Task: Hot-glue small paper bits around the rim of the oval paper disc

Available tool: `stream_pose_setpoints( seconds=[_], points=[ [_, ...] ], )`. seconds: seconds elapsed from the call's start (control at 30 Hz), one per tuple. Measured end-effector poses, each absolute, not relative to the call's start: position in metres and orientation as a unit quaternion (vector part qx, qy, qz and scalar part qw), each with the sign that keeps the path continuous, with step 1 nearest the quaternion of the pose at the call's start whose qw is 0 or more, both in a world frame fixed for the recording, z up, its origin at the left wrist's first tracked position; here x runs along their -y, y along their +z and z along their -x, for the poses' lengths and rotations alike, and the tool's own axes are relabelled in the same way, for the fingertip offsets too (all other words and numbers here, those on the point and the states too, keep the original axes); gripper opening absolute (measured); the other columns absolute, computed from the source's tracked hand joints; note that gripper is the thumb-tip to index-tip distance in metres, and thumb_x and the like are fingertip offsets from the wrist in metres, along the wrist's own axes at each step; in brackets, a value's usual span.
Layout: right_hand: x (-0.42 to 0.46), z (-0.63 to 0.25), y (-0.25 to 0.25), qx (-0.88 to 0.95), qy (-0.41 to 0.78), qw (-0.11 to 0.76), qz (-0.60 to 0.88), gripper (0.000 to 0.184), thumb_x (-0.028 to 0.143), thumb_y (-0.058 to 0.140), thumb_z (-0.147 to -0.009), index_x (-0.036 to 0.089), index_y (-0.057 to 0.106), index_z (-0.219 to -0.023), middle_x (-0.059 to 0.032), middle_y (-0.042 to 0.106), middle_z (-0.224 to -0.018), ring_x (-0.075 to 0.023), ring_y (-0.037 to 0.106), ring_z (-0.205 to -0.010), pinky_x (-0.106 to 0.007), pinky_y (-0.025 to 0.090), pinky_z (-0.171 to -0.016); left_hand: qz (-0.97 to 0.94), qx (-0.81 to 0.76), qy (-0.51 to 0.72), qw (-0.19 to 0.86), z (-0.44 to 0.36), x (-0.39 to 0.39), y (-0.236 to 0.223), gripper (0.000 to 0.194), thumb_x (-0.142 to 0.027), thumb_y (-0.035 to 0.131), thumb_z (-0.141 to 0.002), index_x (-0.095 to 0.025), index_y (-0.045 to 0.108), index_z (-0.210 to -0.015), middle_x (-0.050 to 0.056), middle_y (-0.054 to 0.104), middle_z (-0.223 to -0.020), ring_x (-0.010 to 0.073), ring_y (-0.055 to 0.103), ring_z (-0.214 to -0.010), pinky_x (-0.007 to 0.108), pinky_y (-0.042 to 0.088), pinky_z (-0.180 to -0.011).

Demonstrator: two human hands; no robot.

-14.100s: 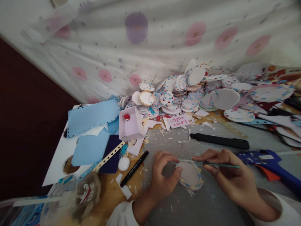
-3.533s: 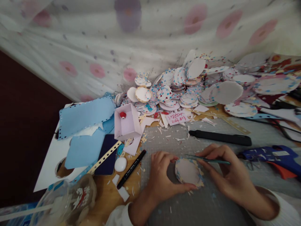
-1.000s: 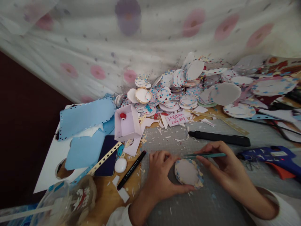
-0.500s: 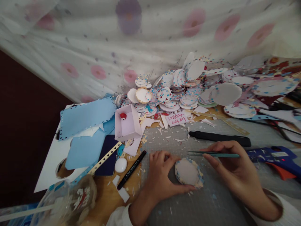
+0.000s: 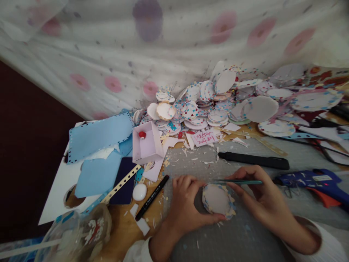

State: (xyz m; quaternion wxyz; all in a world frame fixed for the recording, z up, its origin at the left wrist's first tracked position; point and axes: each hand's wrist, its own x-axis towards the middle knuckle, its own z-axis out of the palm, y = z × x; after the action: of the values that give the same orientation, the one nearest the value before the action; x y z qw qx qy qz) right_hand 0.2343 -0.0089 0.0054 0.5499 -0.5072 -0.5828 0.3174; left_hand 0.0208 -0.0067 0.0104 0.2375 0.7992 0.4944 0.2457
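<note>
A round paper disc (image 5: 217, 199) with small blue and cream cut-outs around its rim lies on the grey cutting mat (image 5: 196, 236). My left hand (image 5: 188, 203) curves around the disc's left side, thumb at its lower edge and fingers at its upper left, gripping it. Teal tweezers (image 5: 242, 181) are held in my right hand (image 5: 261, 196), pinched between thumb and fingers. Their tips point left, just above the disc's upper edge. Whether the tips hold anything is too small to tell.
A black pen-shaped cutter (image 5: 253, 161) and a blue glue gun (image 5: 313, 182) lie on the right. Leftward are a black marker (image 5: 152, 197), a pale open box (image 5: 147, 143) and blue paper sheets (image 5: 100, 136). Piled decorated discs (image 5: 191, 110) line the back.
My right hand has moved left with the tweezers, bringing their tips over the disc's upper edge. My left hand and the disc stay nearly in place.
</note>
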Motion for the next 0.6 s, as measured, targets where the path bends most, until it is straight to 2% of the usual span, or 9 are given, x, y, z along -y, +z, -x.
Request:
stream_pose_setpoints(
  seconds=[0.27, 0.5, 0.6],
  points=[
    [0.0118, -0.2356, 0.0026, 0.609, 0.285, 0.528, 0.519, 0.017, 0.04, 0.071, -0.088, 0.028, 0.06, -0.091, -0.0022, 0.071, -0.082, -0.0208, 0.071, -0.073, -0.03, 0.059, -0.061, -0.807, -0.485, 0.255, 0.221, -0.0198, 0.006, 0.0104, 0.074, -0.068, 0.088, -0.053, -0.022, 0.07, -0.108, 0.006, 0.065, -0.102, 0.0293, 0.062, -0.097, 0.048, 0.045, -0.088],
    [0.0107, -0.2335, 0.0041, 0.589, 0.292, 0.542, 0.523, 0.019, 0.043, 0.072, -0.087, 0.028, 0.061, -0.089, -0.0025, 0.071, -0.08, -0.0223, 0.072, -0.073, -0.032, 0.06, -0.061, -0.803, -0.493, 0.247, 0.228, -0.0213, 0.0065, 0.0161, 0.068, -0.064, 0.089, -0.054, -0.027, 0.07, -0.108, 0.007, 0.067, -0.101, 0.0326, 0.063, -0.096, 0.049, 0.046, -0.088],
    [0.0091, -0.2337, 0.0102, 0.582, 0.292, 0.573, 0.498, 0.017, 0.04, 0.074, -0.085, 0.028, 0.061, -0.088, -0.0007, 0.071, -0.078, -0.0203, 0.071, -0.07, -0.03, 0.06, -0.06, -0.807, -0.483, 0.257, 0.224, -0.0205, 0.0062, 0.0145, 0.069, -0.066, 0.088, -0.055, -0.026, 0.07, -0.109, 0.007, 0.067, -0.1, 0.0317, 0.063, -0.095, 0.048, 0.045, -0.086]
  ],
)
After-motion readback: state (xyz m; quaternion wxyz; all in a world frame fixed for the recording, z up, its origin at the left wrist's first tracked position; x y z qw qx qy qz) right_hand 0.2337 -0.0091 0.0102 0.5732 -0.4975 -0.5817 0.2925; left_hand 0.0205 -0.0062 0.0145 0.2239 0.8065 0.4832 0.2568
